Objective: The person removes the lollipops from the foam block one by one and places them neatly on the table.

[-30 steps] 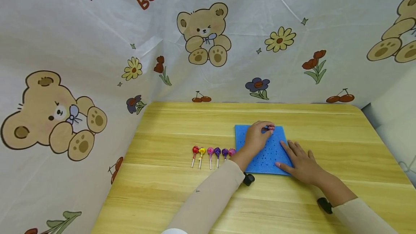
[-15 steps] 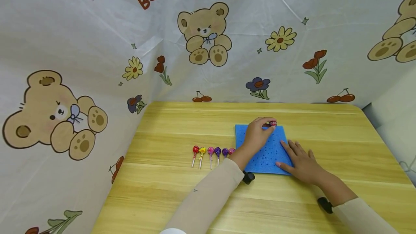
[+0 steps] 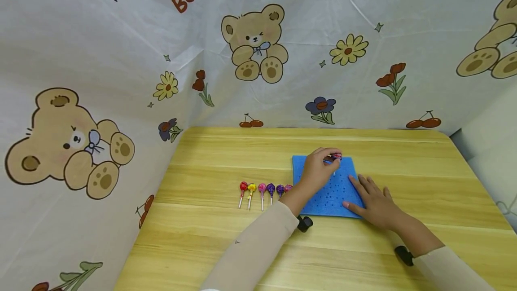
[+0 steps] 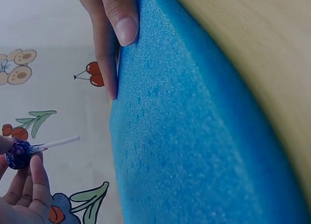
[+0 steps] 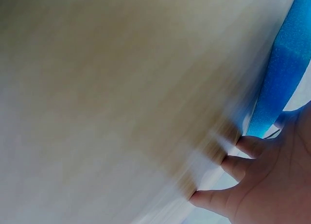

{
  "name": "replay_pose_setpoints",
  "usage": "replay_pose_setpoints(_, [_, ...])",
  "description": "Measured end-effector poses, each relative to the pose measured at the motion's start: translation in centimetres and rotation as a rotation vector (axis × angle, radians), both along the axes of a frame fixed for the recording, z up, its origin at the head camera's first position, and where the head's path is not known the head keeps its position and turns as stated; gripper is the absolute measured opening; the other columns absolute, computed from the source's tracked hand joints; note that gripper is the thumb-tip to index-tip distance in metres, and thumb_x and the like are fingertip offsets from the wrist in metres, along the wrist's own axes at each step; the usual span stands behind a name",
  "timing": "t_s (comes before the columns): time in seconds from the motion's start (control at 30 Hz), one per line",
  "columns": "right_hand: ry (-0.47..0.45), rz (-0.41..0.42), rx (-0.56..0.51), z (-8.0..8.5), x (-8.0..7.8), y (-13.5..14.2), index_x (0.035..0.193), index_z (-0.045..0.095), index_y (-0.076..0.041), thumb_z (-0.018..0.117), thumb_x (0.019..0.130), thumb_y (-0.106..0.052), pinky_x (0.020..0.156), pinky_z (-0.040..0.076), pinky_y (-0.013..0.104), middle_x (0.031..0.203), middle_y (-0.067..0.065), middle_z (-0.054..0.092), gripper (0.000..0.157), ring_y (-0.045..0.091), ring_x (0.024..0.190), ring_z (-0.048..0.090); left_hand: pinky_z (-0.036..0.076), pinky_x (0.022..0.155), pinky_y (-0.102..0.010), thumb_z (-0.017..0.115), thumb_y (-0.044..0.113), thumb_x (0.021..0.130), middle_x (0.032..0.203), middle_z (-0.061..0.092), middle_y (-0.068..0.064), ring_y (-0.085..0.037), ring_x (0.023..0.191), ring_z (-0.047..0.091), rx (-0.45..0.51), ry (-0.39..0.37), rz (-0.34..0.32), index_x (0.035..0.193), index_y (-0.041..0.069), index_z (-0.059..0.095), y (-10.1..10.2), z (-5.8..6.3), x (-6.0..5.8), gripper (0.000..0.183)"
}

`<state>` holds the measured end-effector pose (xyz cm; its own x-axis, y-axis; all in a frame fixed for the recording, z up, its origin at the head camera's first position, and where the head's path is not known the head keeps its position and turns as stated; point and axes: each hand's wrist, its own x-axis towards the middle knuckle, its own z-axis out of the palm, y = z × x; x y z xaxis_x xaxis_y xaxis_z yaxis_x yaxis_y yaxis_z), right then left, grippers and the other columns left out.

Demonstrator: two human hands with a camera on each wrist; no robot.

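Observation:
Over the far part of a blue foam block (image 3: 335,192) is my left hand (image 3: 317,170), pinching a lollipop (image 3: 337,156) by its wrapped head. The wrapper looks dark purple and pink in the left wrist view, where the lollipop's white stick (image 4: 60,142) points toward the foam, apart from it. Small holes dot the foam's top. My right hand (image 3: 375,203) rests at the block's right edge with fingers spread, its thumb on the foam. In the right wrist view, several fingertips of the right hand (image 5: 262,175) touch the tabletop beside the block.
Left of the foam, several lollipops lie in a row: a red one (image 3: 243,186), a yellow one (image 3: 251,187), then pink and purple ones (image 3: 271,189). My left forearm partly covers the row's right end. A bear-print cloth (image 3: 299,57) hangs behind the wooden table (image 3: 210,237).
The left hand first shifts slightly away and right with the lollipop, then comes back a little, and the white stick now shows below the fingers. The right hand stays in place.

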<state>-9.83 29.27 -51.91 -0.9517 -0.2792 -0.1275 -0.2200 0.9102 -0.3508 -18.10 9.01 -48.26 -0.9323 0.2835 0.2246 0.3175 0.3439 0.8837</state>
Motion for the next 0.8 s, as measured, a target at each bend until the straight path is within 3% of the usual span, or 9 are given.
replay_pose_setpoints(0.27, [-0.003,0.000,-0.006,-0.2,0.0,0.1,0.162,0.022,-0.008,0.057,0.096,-0.060,0.104,0.011,0.087,0.163,0.032,0.020,0.091,0.059,0.147,0.019,0.053,0.070,-0.012,0.068,0.020,0.098,0.114,0.068,0.008,0.004,0.089,0.061,0.026,-0.007,-0.011,0.123,0.026,0.071,-0.9,0.4,0.5,0.026])
replay_pose_setpoints(0.63, [-0.009,0.000,-0.006,0.0,0.1,0.0,0.162,0.021,-0.007,0.057,0.096,-0.060,0.104,0.011,0.087,0.163,0.032,0.019,0.092,0.059,0.147,0.018,0.055,0.077,-0.013,0.071,0.024,0.096,0.117,0.068,0.006,0.004,0.095,0.064,0.113,-0.037,-0.006,0.131,0.027,0.067,-1.9,1.1,1.0,0.035])
replay_pose_setpoints(0.8, [-0.014,-0.001,-0.013,0.0,0.1,0.0,0.162,0.020,-0.008,0.058,0.096,-0.060,0.104,0.010,0.087,0.163,0.032,0.019,0.092,0.059,0.148,0.017,0.055,0.080,-0.014,0.072,0.025,0.095,0.115,0.068,0.005,0.003,0.096,0.064,0.145,-0.052,0.003,0.127,0.022,0.068,-2.7,1.3,1.2,0.032])
